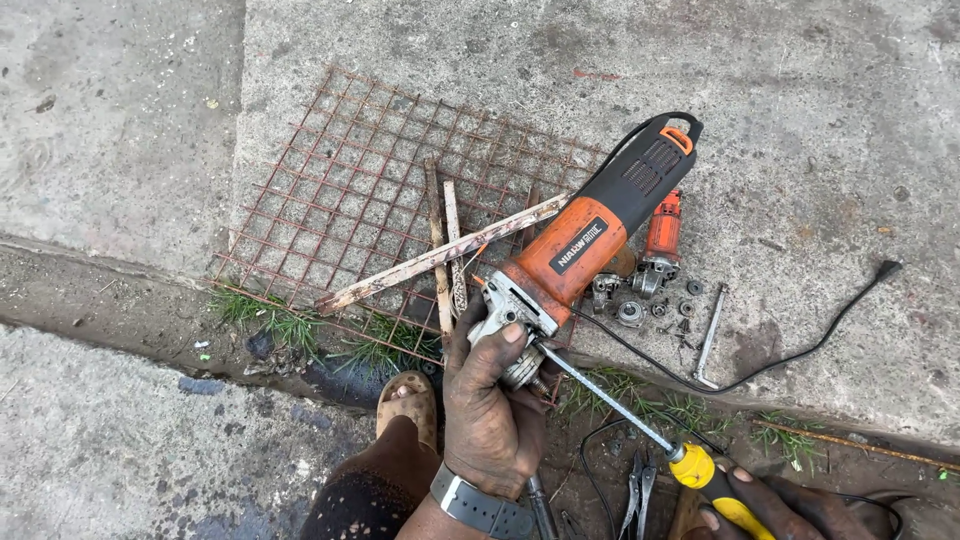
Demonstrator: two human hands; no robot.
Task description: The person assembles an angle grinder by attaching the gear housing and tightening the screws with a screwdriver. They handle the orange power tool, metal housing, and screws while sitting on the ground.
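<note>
Angle grinder [590,235], orange body with black rear handle: lies aslant on the concrete ground [800,90], handle end up and to the right, metal gear head [510,320] down and to the left, over the lower right corner of a rusty wire mesh panel [340,190].

Left hand [490,400]: fingers wrapped around the gear head from below, thumb pressed on its top face. Hand dark with grease. Grey watch strap [470,503] on the wrist.

Right hand [775,510]: low in the right corner, partly cut off by the frame edge; fingers closed around the yellow handle of a screwdriver [625,408]. The shaft runs up and to the left; its tip meets the gear head just beside the left thumb.

Around the grinder:
- Pale, worn strip of wood or metal [440,255], cannot tell which, lying across the mesh, its right end reaching the grinder body.
- Orange-red motor part [662,232] just right of the body, with small loose bearings, washers and screws [650,305] scattered below it.
- Slim metal L-shaped key [708,335] right of those parts.
- Black power cord [800,350] trailing right over the concrete.
- Pliers [637,490] on the dirt between the hands.
- Sandalled foot [408,400] left of the left hand, beside tufts of grass [290,320] in a gap between the slabs.
</note>
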